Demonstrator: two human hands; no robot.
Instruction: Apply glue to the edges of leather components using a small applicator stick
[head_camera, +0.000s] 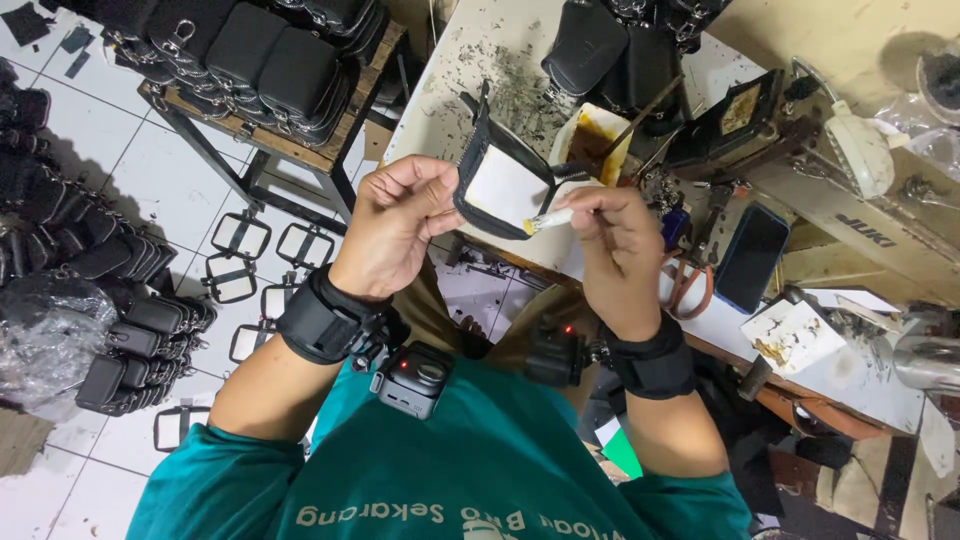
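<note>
Fingers of our left hand (392, 225) are closed on the left edge of a small black pouch piece with a white inner panel (503, 188), and they hold it up in the air above the edge of the surface (470, 60). Our right hand (617, 245) has its fingers pinched shut around a thin white glue stick with a yellowish tip (548, 221), and this tip touches the lower right rim of the white panel.

We judge that the gluing of this piece is in its middle: the stick is on the rim now, but we cannot tell how much of the rim is already covered, because the glue does not show clearly. The black frame looks soft and a little bent, with a strap end standing up at its top.

Just behind the piece stands a small open container with brown-yellow glue (590, 140) on the stained surface. Further out, finished black pouches (270, 60) lie in rows on a wooden rack, and flat black frames (240, 236) lie on the white tiled floor (90, 130), so much work seems done.
</note>
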